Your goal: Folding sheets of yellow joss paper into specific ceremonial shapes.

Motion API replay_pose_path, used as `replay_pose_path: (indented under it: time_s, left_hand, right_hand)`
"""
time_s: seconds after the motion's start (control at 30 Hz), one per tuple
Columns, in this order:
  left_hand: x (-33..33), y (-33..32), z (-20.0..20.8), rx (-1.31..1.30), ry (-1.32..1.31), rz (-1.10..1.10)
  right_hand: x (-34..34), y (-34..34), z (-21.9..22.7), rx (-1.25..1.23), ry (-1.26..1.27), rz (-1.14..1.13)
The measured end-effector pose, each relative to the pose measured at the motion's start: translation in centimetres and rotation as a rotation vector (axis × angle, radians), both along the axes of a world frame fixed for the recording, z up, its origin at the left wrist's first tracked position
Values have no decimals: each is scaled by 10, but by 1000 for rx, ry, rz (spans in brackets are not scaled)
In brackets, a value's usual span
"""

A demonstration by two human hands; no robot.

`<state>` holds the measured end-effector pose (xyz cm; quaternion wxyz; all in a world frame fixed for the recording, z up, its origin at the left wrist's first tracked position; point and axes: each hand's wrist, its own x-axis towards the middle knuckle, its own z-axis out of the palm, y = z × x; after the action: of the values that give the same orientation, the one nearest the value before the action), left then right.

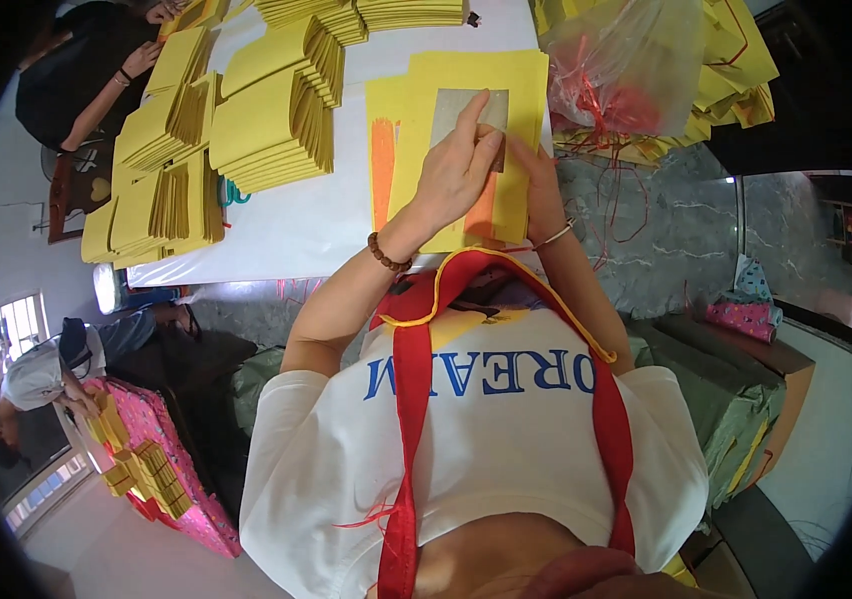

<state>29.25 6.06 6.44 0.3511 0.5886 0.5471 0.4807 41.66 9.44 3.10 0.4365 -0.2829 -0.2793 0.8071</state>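
Note:
In front of me lies a small pile of yellow paper sheets (472, 75) on the white-covered table (276, 240). The top sheet bears a grey-silver rectangle (452, 103) and an orange patch (482, 208); a sheet beneath shows another orange strip (382, 165). My left hand (458, 170), with a brown bead bracelet at the wrist, rests over the rectangle, index finger stretched forward. My right hand (538, 180) is at the sheets' right edge, close to the left fingertips. Motion smears its fingers, so whether it grips the paper is unclear.
Folded yellow paper bundles (271, 125) stand stacked at the table's left. A clear plastic bag (636, 80) with red strings lies at the right beside more yellow paper. A person's arm (111, 105) is at far left; another person (56, 364) sits by a pink-covered table (171, 439).

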Motion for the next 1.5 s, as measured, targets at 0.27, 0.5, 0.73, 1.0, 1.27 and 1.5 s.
replay_pose_path:
  time_s: [0.27,0.5,0.73,1.0,1.27,1.5]
  left_hand:
    - [-49,11,3,510,728,525]
    - [-73,3,24,-68,-913,56]
    - [-78,-16,28,103,-559,85]
    - [-75,-32,17,232,-513,31]
    - [-74,-42,18,218,-490,97]
    - [-67,-42,13,226,-489,158]
  right_hand:
    - [13,11,19,54,43,-16]
    - [13,20,37,156,103,29]
    - [20,34,35,471,-52,111]
    - [15,20,36,557,-142,36]
    - [6,19,34,577,-138,-1]
    - [3,19,40,657,-482,114]
